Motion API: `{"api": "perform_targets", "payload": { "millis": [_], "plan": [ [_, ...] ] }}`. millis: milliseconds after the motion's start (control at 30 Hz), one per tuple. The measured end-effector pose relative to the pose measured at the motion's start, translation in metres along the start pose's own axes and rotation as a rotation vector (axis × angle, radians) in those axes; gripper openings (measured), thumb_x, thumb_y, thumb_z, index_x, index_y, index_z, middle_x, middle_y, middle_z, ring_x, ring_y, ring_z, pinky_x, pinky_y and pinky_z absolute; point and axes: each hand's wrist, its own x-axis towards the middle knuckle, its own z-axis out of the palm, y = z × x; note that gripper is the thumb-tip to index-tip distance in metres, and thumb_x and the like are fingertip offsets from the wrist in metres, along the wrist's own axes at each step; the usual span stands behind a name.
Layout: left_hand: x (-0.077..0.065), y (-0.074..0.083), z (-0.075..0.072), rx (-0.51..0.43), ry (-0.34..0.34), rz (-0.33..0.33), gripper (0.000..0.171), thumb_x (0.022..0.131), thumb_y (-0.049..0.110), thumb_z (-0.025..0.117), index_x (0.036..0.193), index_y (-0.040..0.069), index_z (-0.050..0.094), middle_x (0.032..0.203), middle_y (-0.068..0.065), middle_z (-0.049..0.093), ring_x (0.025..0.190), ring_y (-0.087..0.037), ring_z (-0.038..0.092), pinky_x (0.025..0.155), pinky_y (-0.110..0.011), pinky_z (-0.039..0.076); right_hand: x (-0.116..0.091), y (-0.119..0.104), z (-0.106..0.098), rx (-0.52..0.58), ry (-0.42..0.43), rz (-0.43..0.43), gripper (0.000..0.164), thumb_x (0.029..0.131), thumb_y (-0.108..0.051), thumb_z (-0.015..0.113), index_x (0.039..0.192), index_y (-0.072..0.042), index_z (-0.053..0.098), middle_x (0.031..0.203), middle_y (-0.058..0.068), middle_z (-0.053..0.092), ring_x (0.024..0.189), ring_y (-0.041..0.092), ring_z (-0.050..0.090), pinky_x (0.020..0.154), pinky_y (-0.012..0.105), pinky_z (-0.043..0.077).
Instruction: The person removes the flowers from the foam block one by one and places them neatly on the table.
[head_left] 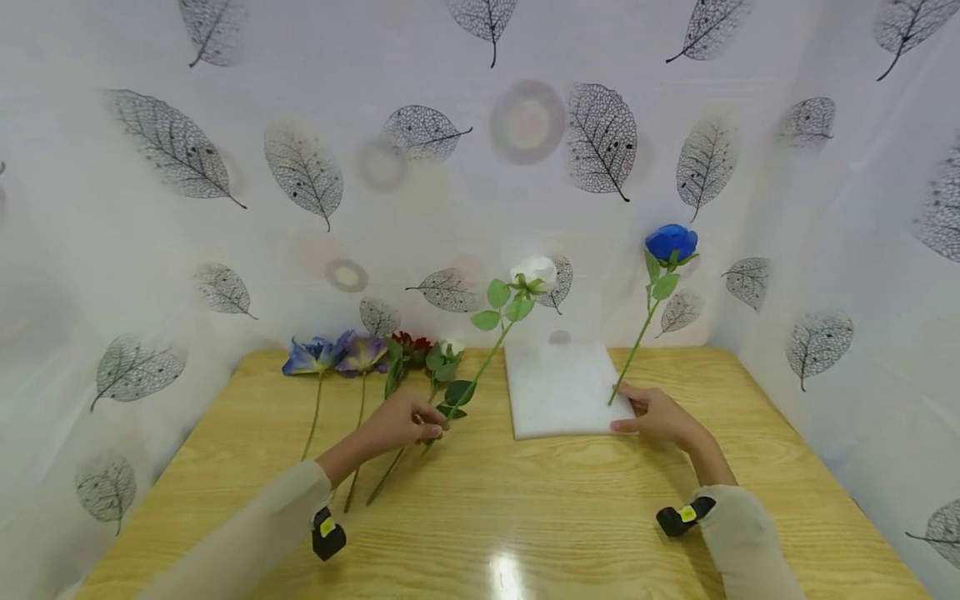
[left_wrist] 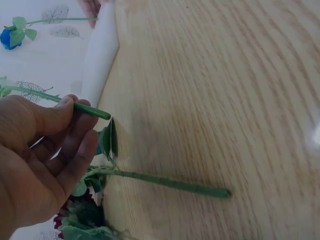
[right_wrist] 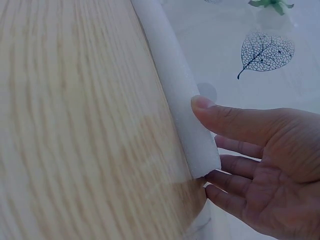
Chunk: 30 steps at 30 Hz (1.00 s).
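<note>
My left hand (head_left: 405, 421) pinches the green stem of a white rose (head_left: 534, 275) near its lower end, between thumb and fingers. The rose slants up to the right, bloom highest; its cut stem end (left_wrist: 102, 114) pokes out past the fingertips in the left wrist view. At the right, my right hand (head_left: 656, 415) holds the near right corner of a white foam board (head_left: 558, 392), thumb on one face and fingers around the side. A blue rose (head_left: 671, 243) stands at the board's right side, leaning right, its stem foot close by the fingers.
Left on the wooden table (head_left: 480, 517) lie several long-stemmed flowers: a blue one (head_left: 311, 356), a purple one (head_left: 363, 354), a dark red one (head_left: 408, 348) and a whitish one (head_left: 447, 354). A leaf-printed curtain (head_left: 450, 208) hangs behind.
</note>
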Motion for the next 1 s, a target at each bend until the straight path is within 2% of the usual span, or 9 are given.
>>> {"api": "perform_targets", "payload": {
  "millis": [267, 500, 733, 833, 1000],
  "plan": [
    [-0.013, -0.01, -0.006, 0.011, -0.04, -0.017, 0.017, 0.095, 0.008, 0.071, 0.107, -0.001, 0.079, 0.101, -0.014, 0.079, 0.067, -0.023, 0.069, 0.061, -0.025, 0.055, -0.002, 0.0, 0.001, 0.002, 0.0, 0.015, 0.087, 0.09, -0.023, 0.08, 0.152, 0.013, 0.031, 0.158, 0.036, 0.025, 0.146, 0.052, 0.028, 0.118, 0.059, 0.031],
    [-0.022, -0.015, -0.009, 0.006, -0.071, -0.059, 0.015, 0.094, 0.008, 0.072, 0.105, 0.0, 0.08, 0.103, -0.015, 0.078, 0.071, -0.014, 0.069, 0.062, -0.023, 0.057, -0.001, 0.002, 0.002, -0.003, 0.001, 0.005, 0.086, 0.09, -0.023, 0.08, 0.152, 0.013, 0.032, 0.158, 0.036, 0.026, 0.146, 0.052, 0.029, 0.118, 0.059, 0.032],
    [-0.03, -0.019, -0.01, -0.002, -0.105, -0.097, 0.014, 0.094, 0.007, 0.072, 0.104, 0.0, 0.08, 0.084, -0.009, 0.078, 0.066, -0.012, 0.065, 0.065, -0.025, 0.055, -0.001, 0.001, 0.002, -0.01, 0.001, 0.011, 0.086, 0.09, -0.023, 0.08, 0.152, 0.012, 0.032, 0.158, 0.035, 0.026, 0.146, 0.052, 0.029, 0.118, 0.06, 0.031],
    [-0.034, -0.016, -0.01, -0.025, -0.12, -0.115, 0.016, 0.093, 0.005, 0.072, 0.105, -0.002, 0.079, 0.087, -0.012, 0.078, 0.066, -0.013, 0.066, 0.065, -0.027, 0.058, -0.001, 0.001, 0.002, -0.01, 0.002, 0.005, 0.086, 0.09, -0.023, 0.08, 0.152, 0.013, 0.032, 0.158, 0.035, 0.026, 0.146, 0.052, 0.028, 0.119, 0.059, 0.031],
    [-0.039, -0.014, -0.008, -0.095, -0.129, -0.173, 0.018, 0.092, 0.0, 0.072, 0.107, -0.007, 0.077, 0.104, -0.02, 0.076, 0.076, -0.02, 0.074, 0.069, -0.035, 0.064, 0.0, 0.001, 0.001, -0.013, 0.003, 0.0, 0.086, 0.09, -0.024, 0.08, 0.152, 0.012, 0.032, 0.158, 0.035, 0.026, 0.146, 0.052, 0.028, 0.119, 0.059, 0.031]
  ]
}}
